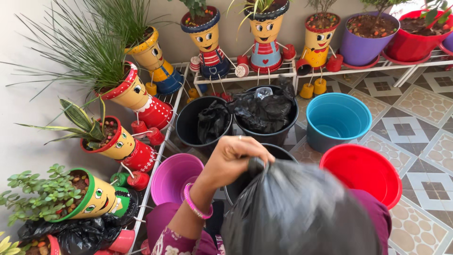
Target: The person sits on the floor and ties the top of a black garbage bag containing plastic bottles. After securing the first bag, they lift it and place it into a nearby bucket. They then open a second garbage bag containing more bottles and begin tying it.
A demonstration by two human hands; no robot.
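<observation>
— Any packages, labels, signs or screens here?
— Only bags. A full black plastic bag (297, 208) at six o'clock, neck gripped by the left hand (233, 158). More black bags (262, 111) lie in black buckets (188, 125) at twelve o'clock.

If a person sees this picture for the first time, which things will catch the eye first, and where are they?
First, the hand in the lower middle gripping the gathered neck of a big black plastic bag. Next, the painted doll-shaped flowerpots with smiling faces, standing on white racks along the left wall and the back. Then the bright buckets on the tiled floor: blue at right, red below it, pink at left.
</observation>
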